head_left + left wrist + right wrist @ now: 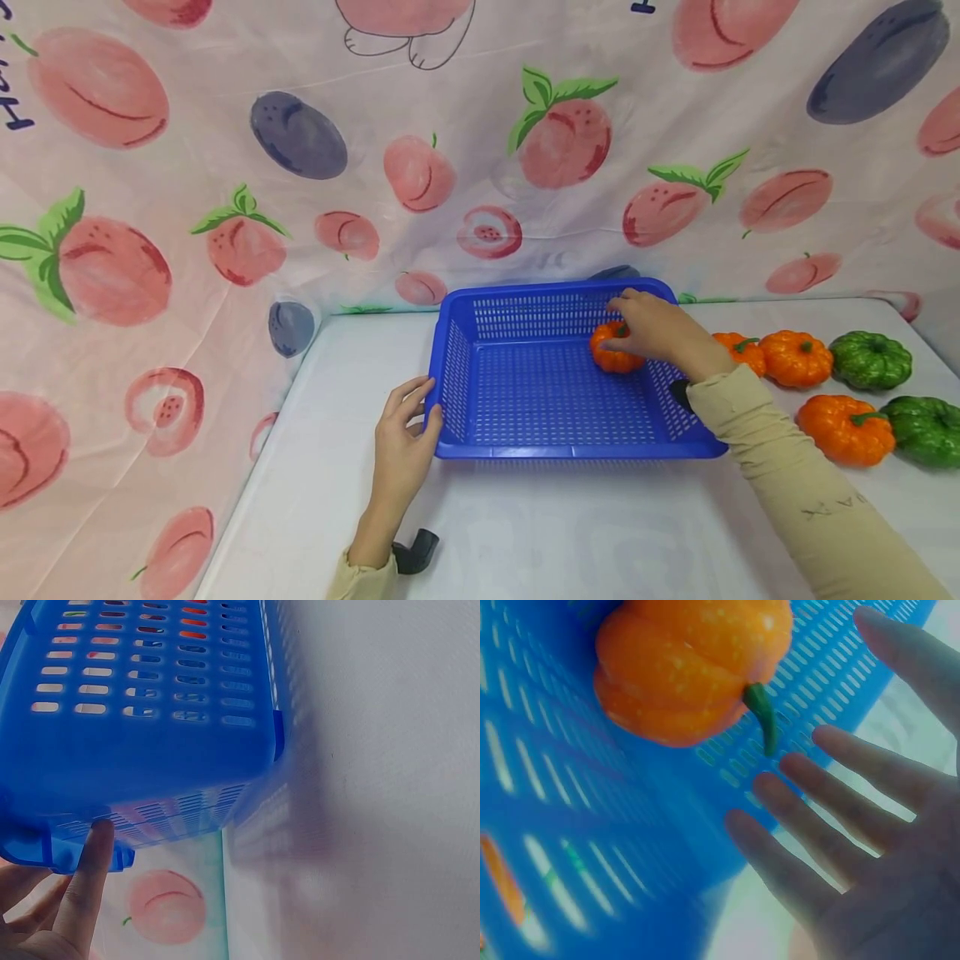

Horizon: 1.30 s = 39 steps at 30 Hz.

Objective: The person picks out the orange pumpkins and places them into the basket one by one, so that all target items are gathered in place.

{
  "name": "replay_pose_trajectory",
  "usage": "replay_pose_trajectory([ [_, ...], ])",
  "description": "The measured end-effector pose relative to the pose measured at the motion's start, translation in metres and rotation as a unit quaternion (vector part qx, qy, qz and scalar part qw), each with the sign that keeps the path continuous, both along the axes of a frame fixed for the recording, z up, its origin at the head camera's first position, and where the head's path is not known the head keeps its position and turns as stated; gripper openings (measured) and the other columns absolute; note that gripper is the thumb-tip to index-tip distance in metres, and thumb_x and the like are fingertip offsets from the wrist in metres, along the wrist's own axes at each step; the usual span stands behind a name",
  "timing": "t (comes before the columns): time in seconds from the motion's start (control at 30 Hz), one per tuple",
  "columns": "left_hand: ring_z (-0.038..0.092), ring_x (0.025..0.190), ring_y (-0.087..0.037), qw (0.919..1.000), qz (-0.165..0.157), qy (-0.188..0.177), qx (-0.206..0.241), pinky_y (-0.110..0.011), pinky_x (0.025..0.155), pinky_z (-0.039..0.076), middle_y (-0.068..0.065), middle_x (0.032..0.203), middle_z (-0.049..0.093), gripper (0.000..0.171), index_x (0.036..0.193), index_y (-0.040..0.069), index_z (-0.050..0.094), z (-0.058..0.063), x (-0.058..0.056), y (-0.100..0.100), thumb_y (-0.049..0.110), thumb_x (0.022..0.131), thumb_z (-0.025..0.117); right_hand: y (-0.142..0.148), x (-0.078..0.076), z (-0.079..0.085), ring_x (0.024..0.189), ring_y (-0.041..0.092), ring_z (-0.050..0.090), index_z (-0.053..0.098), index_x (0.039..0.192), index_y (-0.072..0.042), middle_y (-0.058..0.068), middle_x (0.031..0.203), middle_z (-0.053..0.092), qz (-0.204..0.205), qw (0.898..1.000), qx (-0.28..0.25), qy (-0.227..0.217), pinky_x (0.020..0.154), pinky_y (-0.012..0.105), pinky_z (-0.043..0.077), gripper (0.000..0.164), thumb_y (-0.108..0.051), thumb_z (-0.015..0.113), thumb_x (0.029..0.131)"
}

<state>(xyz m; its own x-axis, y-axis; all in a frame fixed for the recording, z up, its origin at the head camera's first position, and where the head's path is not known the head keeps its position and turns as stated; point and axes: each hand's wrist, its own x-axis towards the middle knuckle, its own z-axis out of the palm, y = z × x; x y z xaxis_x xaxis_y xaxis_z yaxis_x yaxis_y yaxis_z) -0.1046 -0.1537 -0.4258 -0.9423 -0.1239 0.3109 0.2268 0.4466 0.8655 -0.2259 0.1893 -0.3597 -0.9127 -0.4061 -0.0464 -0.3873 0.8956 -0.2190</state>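
Observation:
A small orange pumpkin (pixel 611 357) with a green stem lies inside a blue plastic basket (pixel 562 452), toward its back right corner. My right hand (pixel 648 329) reaches over the basket's right side, above this pumpkin. Its fingers are spread and straight in the right wrist view, with a gap between them and the pumpkin (pixel 694 671). At the basket's left side, my left hand (pixel 405 437) touches the outer rim with extended fingertips and thumb. One straight finger (pixel 86 889) meets the slotted wall of the basket (pixel 142 761) in the left wrist view.
Right of the basket sit several more pumpkins: an orange one (pixel 797 358) and a green one (pixel 870 360) behind, an orange one (pixel 846 429) and a green one (pixel 926 429) in front. A fruit-print cloth (pixel 480 108) hangs behind the white table (pixel 570 533).

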Motion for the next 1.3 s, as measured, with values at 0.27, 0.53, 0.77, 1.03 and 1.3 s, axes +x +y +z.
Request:
replay_pose_trajectory([
  [0.27, 0.066, 0.102, -0.023, 1.0, 0.001, 0.001, 0.001, -0.024, 0.077, 0.061, -0.009, 0.136, 0.056, 0.036, 0.129, 0.0, 0.064, 0.001, 0.001, 0.0, 0.0, 0.093, 0.064, 0.0, 0.005, 0.011, 0.115, 0.043, 0.056, 0.059, 0.128, 0.007, 0.028, 0.125, 0.058, 0.005, 1.0, -0.002, 0.003, 0.101, 0.059, 0.047, 0.058, -0.033, 0.075, 0.088],
  [0.53, 0.066, 0.102, -0.023, 1.0, 0.002, 0.0, -0.001, -0.025, 0.078, 0.061, -0.01, 0.136, 0.056, 0.036, 0.129, -0.001, 0.064, 0.001, 0.0, 0.0, 0.0, 0.093, 0.064, 0.006, 0.011, 0.019, 0.119, 0.045, 0.053, 0.058, 0.13, 0.006, 0.029, 0.13, 0.056, 0.001, 1.0, -0.016, 0.012, 0.103, 0.061, 0.045, 0.06, -0.034, 0.075, 0.088],
  [0.77, 0.066, 0.102, -0.023, 1.0, 0.001, -0.002, 0.003, -0.024, 0.078, 0.061, -0.009, 0.136, 0.056, 0.036, 0.128, -0.001, 0.064, 0.001, 0.001, 0.0, 0.0, 0.093, 0.064, 0.011, 0.016, 0.025, 0.123, 0.047, 0.05, 0.057, 0.131, 0.007, 0.031, 0.134, 0.052, -0.002, 1.0, -0.022, 0.021, 0.106, 0.062, 0.041, 0.062, -0.032, 0.076, 0.087],
  [1.03, 0.066, 0.102, -0.023, 1.0, 0.002, -0.002, 0.005, -0.024, 0.078, 0.061, -0.009, 0.136, 0.056, 0.036, 0.128, -0.001, 0.064, 0.002, 0.001, 0.0, 0.0, 0.093, 0.064, 0.018, 0.021, 0.028, 0.124, 0.048, 0.049, 0.057, 0.132, 0.007, 0.032, 0.135, 0.052, -0.008, 0.999, -0.032, 0.026, 0.107, 0.063, 0.04, 0.062, -0.03, 0.077, 0.086],
  [1.3, 0.066, 0.102, -0.023, 0.9999, 0.004, -0.009, 0.004, -0.024, 0.078, 0.06, -0.008, 0.136, 0.057, 0.035, 0.128, 0.0, 0.064, 0.002, 0.001, 0.001, 0.001, 0.093, 0.064, 0.029, 0.025, 0.029, 0.127, 0.051, 0.045, 0.054, 0.133, 0.008, 0.034, 0.137, 0.048, -0.015, 0.999, -0.035, 0.026, 0.107, 0.065, 0.037, 0.066, -0.034, 0.076, 0.087],
])
